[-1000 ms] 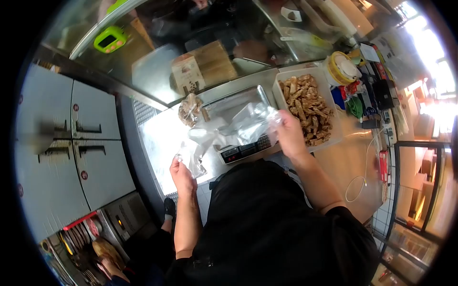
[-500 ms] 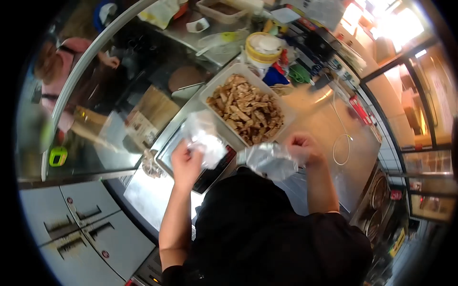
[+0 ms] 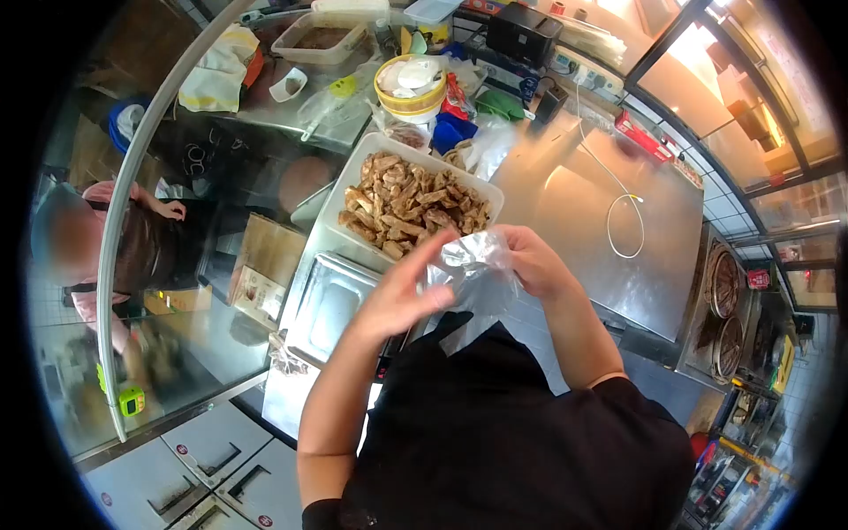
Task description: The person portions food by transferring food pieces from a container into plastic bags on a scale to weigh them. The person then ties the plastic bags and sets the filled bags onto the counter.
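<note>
A clear plastic bag (image 3: pixel 481 278) hangs in front of the black apron. My right hand (image 3: pixel 533 261) pinches its upper edge. Against the bag's left side is my left hand (image 3: pixel 408 291), fingers spread apart. Just beyond both hands stands a white plastic tub (image 3: pixel 336 205) heaped with browned meat pieces (image 3: pixel 411 201). A scale with a metal tray (image 3: pixel 332 309) lies left of my left hand, its front partly hidden by the forearm. Beside the scale, at its lower left, sits a small filled clear bag (image 3: pixel 287 355).
Behind a glass screen with a metal rail (image 3: pixel 115 203) a person (image 3: pixel 132 247) stands at the left. A yellow-rimmed tub (image 3: pixel 411 93) stands beyond the meat. A white cable (image 3: pixel 611 221) lies on the steel counter (image 3: pixel 649 274) at the right.
The view has turned toward the right. Both hands have come together at one bag; my left hand has moved away from over the scale and its fingers have spread.
</note>
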A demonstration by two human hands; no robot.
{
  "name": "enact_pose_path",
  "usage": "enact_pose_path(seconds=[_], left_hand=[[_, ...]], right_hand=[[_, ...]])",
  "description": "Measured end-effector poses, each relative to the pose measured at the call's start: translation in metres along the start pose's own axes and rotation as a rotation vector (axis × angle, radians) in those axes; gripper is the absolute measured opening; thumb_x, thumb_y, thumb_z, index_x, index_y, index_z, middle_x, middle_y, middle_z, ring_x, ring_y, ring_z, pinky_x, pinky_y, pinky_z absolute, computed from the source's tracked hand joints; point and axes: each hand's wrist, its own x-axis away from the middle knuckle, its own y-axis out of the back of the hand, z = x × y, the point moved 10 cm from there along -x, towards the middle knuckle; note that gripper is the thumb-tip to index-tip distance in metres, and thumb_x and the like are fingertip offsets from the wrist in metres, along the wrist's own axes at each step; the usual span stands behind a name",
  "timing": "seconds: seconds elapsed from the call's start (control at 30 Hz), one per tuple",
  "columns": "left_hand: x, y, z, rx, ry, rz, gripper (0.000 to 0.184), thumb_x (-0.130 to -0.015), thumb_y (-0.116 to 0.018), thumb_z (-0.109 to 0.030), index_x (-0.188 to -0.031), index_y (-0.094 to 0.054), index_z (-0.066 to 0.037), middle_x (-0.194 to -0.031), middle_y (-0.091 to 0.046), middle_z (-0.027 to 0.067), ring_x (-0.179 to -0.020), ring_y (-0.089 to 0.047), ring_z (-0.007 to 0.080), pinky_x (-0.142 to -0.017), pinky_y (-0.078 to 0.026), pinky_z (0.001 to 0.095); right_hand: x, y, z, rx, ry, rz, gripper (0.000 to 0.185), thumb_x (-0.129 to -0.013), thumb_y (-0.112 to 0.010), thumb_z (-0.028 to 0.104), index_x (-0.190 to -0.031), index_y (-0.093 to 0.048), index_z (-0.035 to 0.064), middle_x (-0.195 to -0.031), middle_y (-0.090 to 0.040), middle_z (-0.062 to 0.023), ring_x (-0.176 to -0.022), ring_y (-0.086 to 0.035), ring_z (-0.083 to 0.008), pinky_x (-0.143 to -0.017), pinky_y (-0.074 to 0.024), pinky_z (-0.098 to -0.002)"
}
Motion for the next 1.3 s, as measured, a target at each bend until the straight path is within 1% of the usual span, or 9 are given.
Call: enact_pose_path(seconds=[0.2,0.37,0.53,0.63,0.83,0.93,1.03,1.17,1.3], left_hand=[[0.053,0.032,0.019,0.256,0.173,-0.450,0.016,-0.102,-0.061,-0.013,-0.114,-0.063,-0.003,-0.095,-0.073,0.0086,-0.075,-0.069,0.0138,-0.067,-0.054,0.0254],[0.105,0.072,0.005,0.792,-0.087,-0.809,0.014,-0.103,-0.058,-0.018,-0.109,-0.062,-0.006,-0.101,-0.073,0.0158,-0.079,-0.073,0.0244,-0.065,-0.058,0.0313],[0.179,0.102,0.040,0.752,-0.240,-1.202,0.009,-0.104,-0.059,-0.013,-0.109,-0.063,-0.007,-0.101,-0.070,0.0076,-0.087,-0.067,0.0163,-0.078,-0.054,0.0290],[0.222,0.107,0.068,0.691,-0.210,-1.361,0.006,-0.103,-0.061,-0.012,-0.107,-0.062,-0.008,-0.101,-0.067,0.0024,-0.090,-0.063,0.0116,-0.080,-0.050,0.0261],[0.262,0.099,0.103,0.639,-0.007,-1.419,0.016,-0.102,-0.065,-0.017,-0.111,-0.062,-0.004,-0.105,-0.066,0.0043,-0.097,-0.063,0.0144,-0.082,-0.050,0.0280],[0.296,0.096,0.058,0.084,-0.032,-1.821,0.035,-0.096,-0.071,-0.015,-0.123,-0.059,0.003,-0.116,-0.064,0.0114,-0.107,-0.062,0.0225,-0.089,-0.051,0.0342],[0.294,0.086,-0.004,-0.702,-0.045,-1.727,0.048,-0.091,-0.074,-0.007,-0.133,-0.055,0.006,-0.125,-0.061,0.0143,-0.112,-0.060,0.0247,-0.094,-0.049,0.0347],[0.246,0.088,0.016,-0.649,0.150,-1.231,0.024,-0.088,-0.076,-0.004,-0.110,-0.069,0.002,-0.100,-0.070,0.0146,-0.089,-0.066,0.0206,-0.079,-0.053,0.0324],[0.250,0.088,0.062,-0.280,0.221,-1.199,0.014,-0.091,-0.073,-0.006,-0.103,-0.071,0.002,-0.090,-0.070,0.0091,-0.077,-0.064,0.0144,-0.071,-0.052,0.0283]], right_hand=[[-0.058,-0.020,-0.001,-0.223,-0.110,-0.005,0.032,-0.104,-0.056,0.024,-0.127,-0.061,0.0019,-0.108,-0.070,-0.0068,-0.094,-0.068,-0.0146,-0.083,-0.0571,-0.0288],[-0.122,-0.067,-0.112,-0.760,-0.358,0.563,0.040,-0.101,-0.057,0.024,-0.133,-0.058,0.0010,-0.120,-0.068,-0.0101,-0.109,-0.066,-0.0199,-0.088,-0.0546,-0.0314],[-0.080,-0.177,-0.148,-0.381,-0.340,0.631,0.061,-0.094,-0.068,0.017,-0.148,-0.046,0.0002,-0.148,-0.051,-0.0142,-0.136,-0.051,-0.0253,-0.113,-0.0411,-0.0409],[-0.074,-0.198,-0.133,-0.225,-0.075,0.525,0.047,-0.097,-0.060,0.008,-0.142,-0.052,-0.0002,-0.137,-0.061,-0.0138,-0.127,-0.057,-0.0238,-0.108,-0.0435,-0.0366],[-0.085,-0.196,-0.168,-0.075,-0.376,0.363,0.041,-0.099,-0.060,0.003,-0.139,-0.053,0.0004,-0.122,-0.067,-0.0101,-0.111,-0.065,-0.0182,-0.098,-0.0510,-0.0339],[-0.083,-0.206,-0.171,-0.134,-0.449,0.359,0.037,-0.099,-0.062,0.005,-0.136,-0.057,0.0007,-0.116,-0.068,-0.0097,-0.103,-0.068,-0.0187,-0.092,-0.0540,-0.0343],[-0.083,-0.209,-0.170,-0.055,-0.422,0.314,0.035,-0.099,-0.064,0.008,-0.134,-0.059,0.0006,-0.111,-0.069,-0.0088,-0.101,-0.067,-0.0171,-0.090,-0.0538,-0.0311],[-0.078,-0.208,-0.181,0.006,-0.372,0.354,0.031,-0.099,-0.065,0.008,-0.128,-0.061,-0.0036,-0.110,-0.069,-0.0087,-0.101,-0.066,-0.0141,-0.088,-0.0538,-0.0267],[-0.081,-0.197,-0.174,0.142,-0.293,0.304,0.018,-0.097,-0.070,0.010,-0.110,-0.067,-0.0027,-0.098,-0.069,-0.0049,-0.089,-0.064,-0.0105,-0.078,-0.0515,-0.0244]])
